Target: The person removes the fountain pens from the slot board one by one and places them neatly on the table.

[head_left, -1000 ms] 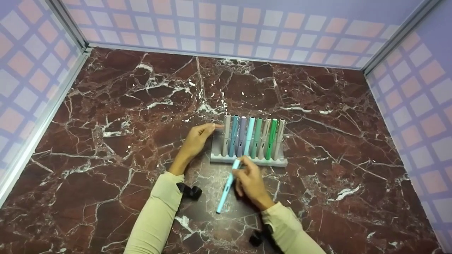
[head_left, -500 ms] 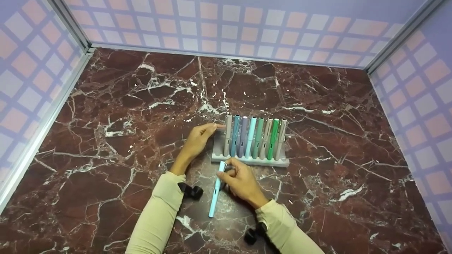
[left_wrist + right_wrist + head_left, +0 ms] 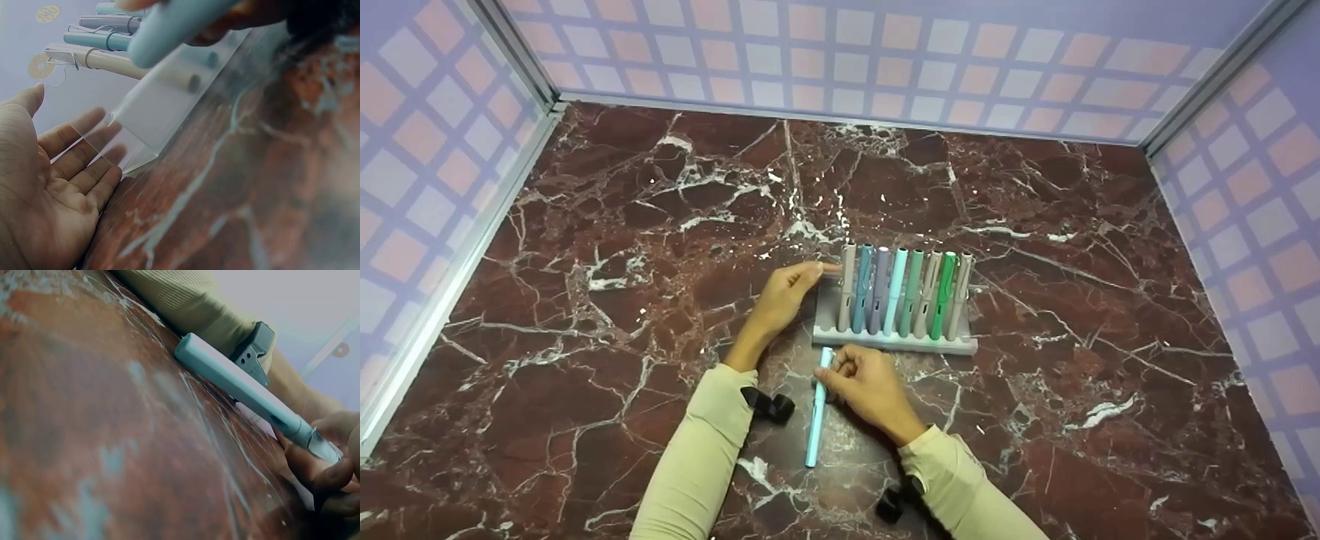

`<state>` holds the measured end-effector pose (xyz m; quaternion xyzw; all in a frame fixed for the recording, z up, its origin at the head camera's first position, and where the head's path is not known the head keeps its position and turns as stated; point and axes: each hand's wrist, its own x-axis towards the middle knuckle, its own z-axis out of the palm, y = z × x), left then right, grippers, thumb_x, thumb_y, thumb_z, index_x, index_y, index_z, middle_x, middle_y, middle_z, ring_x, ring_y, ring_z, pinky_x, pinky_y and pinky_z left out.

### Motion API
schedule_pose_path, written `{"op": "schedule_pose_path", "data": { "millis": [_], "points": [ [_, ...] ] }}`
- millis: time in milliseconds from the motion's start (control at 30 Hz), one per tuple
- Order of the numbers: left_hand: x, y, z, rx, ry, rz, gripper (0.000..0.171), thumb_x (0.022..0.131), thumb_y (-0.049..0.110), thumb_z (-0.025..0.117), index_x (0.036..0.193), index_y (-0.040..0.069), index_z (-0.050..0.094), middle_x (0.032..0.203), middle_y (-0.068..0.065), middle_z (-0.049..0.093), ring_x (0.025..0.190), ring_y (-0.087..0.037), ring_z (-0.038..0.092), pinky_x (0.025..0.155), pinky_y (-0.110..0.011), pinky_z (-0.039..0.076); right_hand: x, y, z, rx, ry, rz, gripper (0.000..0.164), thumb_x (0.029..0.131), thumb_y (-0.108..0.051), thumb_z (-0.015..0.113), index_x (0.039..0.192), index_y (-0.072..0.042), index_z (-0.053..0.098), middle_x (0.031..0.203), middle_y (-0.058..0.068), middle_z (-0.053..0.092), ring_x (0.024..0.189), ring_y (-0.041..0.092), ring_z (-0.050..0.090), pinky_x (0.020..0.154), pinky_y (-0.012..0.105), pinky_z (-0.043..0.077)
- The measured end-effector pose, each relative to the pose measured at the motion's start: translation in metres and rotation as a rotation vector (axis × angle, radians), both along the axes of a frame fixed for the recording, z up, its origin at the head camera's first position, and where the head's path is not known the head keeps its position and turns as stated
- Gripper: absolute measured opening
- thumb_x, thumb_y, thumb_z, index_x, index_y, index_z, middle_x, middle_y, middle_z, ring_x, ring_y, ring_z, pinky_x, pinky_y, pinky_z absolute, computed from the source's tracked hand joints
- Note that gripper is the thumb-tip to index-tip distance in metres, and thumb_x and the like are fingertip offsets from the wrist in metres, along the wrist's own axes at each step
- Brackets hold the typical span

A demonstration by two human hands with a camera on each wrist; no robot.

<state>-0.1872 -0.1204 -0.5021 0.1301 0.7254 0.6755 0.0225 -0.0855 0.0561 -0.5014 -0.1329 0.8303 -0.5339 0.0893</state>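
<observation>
A light blue pen (image 3: 816, 427) is pinched near its clip end between the thumb and fingers of my right hand (image 3: 874, 382), just in front of a clear pen stand (image 3: 896, 343). Its other end points down toward me, as the right wrist view also shows. Several pens stand in a row in the stand, among them a blue pen (image 3: 862, 289), another light blue pen (image 3: 895, 292) and a bright green pen (image 3: 943, 296). At the stand's left side, my left hand (image 3: 62, 174) rests with its fingers extended behind the clear edge.
The stand is on a dark red marbled tabletop (image 3: 1080, 300) with white veins. Patterned panels (image 3: 870, 64) enclose the back and both sides. A black wrist mount (image 3: 769, 406) sits at each sleeve cuff.
My right hand has moved left and slightly toward me with the light blue pen, which now lies closer to upright in the head view. My left hand stays at the stand.
</observation>
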Motion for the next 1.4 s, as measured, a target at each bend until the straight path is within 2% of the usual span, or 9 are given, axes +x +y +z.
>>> {"op": "schedule_pose_path", "data": {
  "millis": [333,700,900,1167,1400],
  "points": [
    [0.001,0.000,0.000,-0.015,0.014,0.010,0.032,0.106,0.017,0.047,0.120,-0.002,0.068,0.125,-0.018,0.069,0.121,-0.032,0.062,0.110,-0.042,0.044,0.001,-0.006,0.003,0.080,0.032,-0.023,0.022,0.085,-0.021,0.079,0.072,-0.011,0.064,0.054,-0.006,0.062,0.044,0.004,0.054,0.040,0.019,0.044],
    [0.000,0.001,0.000,-0.004,0.037,-0.003,0.031,0.106,0.014,0.047,0.120,-0.004,0.068,0.124,-0.019,0.069,0.121,-0.031,0.062,0.110,-0.041,0.044,0.000,-0.006,0.004,0.091,-0.025,-0.050,0.022,0.086,-0.022,0.078,0.071,-0.011,0.066,0.053,-0.006,0.063,0.036,0.002,0.048,0.033,0.020,0.041],
    [-0.002,0.003,-0.001,0.004,0.050,-0.014,0.031,0.106,0.013,0.046,0.119,-0.005,0.068,0.123,-0.021,0.069,0.122,-0.035,0.061,0.110,-0.044,0.044,-0.002,-0.005,0.006,0.097,-0.056,-0.055,0.021,0.088,-0.024,0.078,0.073,-0.012,0.068,0.053,-0.007,0.063,0.035,0.003,0.048,0.032,0.020,0.041],
    [-0.002,0.003,-0.001,0.025,0.000,-0.004,0.031,0.106,0.016,0.047,0.120,-0.003,0.068,0.125,-0.019,0.068,0.121,-0.034,0.062,0.109,-0.044,0.045,-0.001,-0.003,0.005,0.048,-0.038,-0.069,0.022,0.089,-0.024,0.076,0.073,-0.010,0.067,0.056,-0.004,0.063,0.036,0.003,0.049,0.033,0.023,0.044],
    [-0.002,0.000,-0.001,0.013,0.019,-0.003,0.032,0.106,0.017,0.047,0.120,-0.004,0.068,0.124,-0.019,0.069,0.121,-0.033,0.062,0.110,-0.044,0.044,0.004,0.011,-0.002,-0.067,0.021,-0.056,0.021,0.094,-0.019,0.071,0.082,-0.003,0.066,0.063,0.006,0.067,0.040,0.004,0.049,0.035,0.020,0.044]
  ]
}}
